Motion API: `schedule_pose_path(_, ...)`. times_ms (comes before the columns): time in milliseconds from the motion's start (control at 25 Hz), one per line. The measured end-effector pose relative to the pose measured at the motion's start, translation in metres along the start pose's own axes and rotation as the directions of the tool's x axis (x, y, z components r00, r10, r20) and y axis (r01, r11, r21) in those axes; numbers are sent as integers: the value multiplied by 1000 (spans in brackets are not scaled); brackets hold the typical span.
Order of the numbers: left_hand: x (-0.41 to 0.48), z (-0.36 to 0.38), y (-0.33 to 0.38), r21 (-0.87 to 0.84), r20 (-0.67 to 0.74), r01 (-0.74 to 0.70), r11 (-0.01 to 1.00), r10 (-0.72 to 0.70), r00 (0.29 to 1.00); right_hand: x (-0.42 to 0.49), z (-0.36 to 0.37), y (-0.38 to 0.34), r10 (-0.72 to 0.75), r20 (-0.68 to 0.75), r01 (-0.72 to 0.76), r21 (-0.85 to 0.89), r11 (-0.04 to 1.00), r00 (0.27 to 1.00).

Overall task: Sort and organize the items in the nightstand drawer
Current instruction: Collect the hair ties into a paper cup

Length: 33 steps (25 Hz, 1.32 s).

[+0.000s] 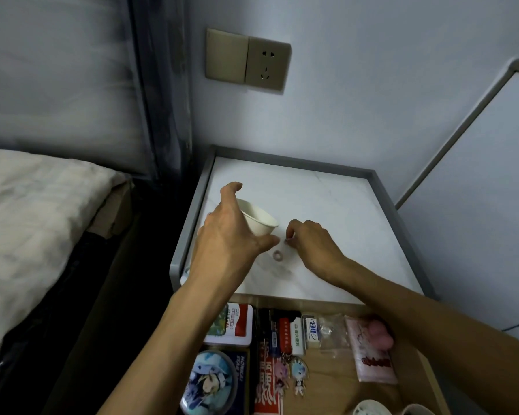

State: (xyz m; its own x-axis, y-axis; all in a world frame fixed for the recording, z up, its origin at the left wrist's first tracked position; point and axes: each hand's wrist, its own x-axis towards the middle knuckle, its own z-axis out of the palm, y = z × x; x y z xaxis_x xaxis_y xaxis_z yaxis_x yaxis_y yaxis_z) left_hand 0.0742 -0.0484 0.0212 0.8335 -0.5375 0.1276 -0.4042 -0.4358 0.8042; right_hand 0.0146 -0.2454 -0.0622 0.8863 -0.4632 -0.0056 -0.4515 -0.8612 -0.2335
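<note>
My left hand grips a white paper cup, tilted with its mouth toward the right, just above the nightstand's white marble top. Right beside the cup's rim, my right hand pinches something tiny between its fingertips; I cannot tell what it is. A small pinkish ring lies on the marble below the two hands. The open drawer below holds a red-and-white box, a round anime badge, character keychains, small packets and a pink pouch.
A grey raised rim runs round the nightstand top. The bed with pale bedding lies at the left, across a dark gap. A wall socket sits above. Two white cup rims show at the bottom edge.
</note>
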Motion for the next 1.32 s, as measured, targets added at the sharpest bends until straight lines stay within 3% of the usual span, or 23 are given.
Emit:
schedule_pose_path(120, -1, -1, -1, 1, 7, -1, 1000, 1, 1000, 3, -4, 5, -33, 50, 34, -33, 999, 998)
schedule_pose_path(200, -1, -2, -2, 0, 10, -7, 1000, 7, 1000, 7, -24, -2, 18, 3, -18, 158, 987, 1000)
schedule_pose_path(280, -1, -3, -3, 3, 9, -6, 1000, 6, 1000, 11, -57, -21, 32, -77, 4, 425, 905, 996)
schedule_pose_path(360, 0, -3, -2, 13, 5, -2, 1000, 2, 1000, 7, -94, -49, -106, -99, 144, 547, 825, 989)
schedule_pose_path(480, -3, -2, 0, 16, -12, -35, 999, 35, 999, -4, -119, -85, -397, 2, 353, 452, 819, 918)
schedule_pose_path(560, -4, -3, 2, -25, -25, -63, 998, 63, 998, -9, -116, -94, -481, 62, 434, 338, 835, 875)
schedule_pose_path(640, -5, -7, 2, -65, -36, -57, 996, 55, 998, -8, -117, -94, -469, 6, 423, 421, 802, 883)
schedule_pose_path(760, -3, -16, -4, -73, -70, -9, 997, 4, 998, 3, -111, -77, -326, -119, 330, 595, 733, 938)
schedule_pose_path(840, -2, -24, -9, -78, -103, 9, 997, -17, 995, 10, -91, -56, -278, -73, 278, 482, 831, 958)
schedule_pose_path(920, -1, -33, -13, -99, -133, 18, 995, -31, 991, 11, -60, -33, -267, 108, 228, 286, 931, 958)
schedule_pose_path(1000, 0, -38, -14, -114, -151, 23, 993, -40, 988, 10, -32, -18, -261, 204, 221, 198, 955, 944)
schedule_pose_path(1160, 1, -41, -19, -111, -161, 25, 994, -42, 986, 22, -12, -25, -260, 125, 226, 236, 945, 957)
schedule_pose_path(1320, 3, -47, -26, -125, -176, 35, 992, -56, 983, 36, -2, -35, -261, 114, 251, 88, 964, 959)
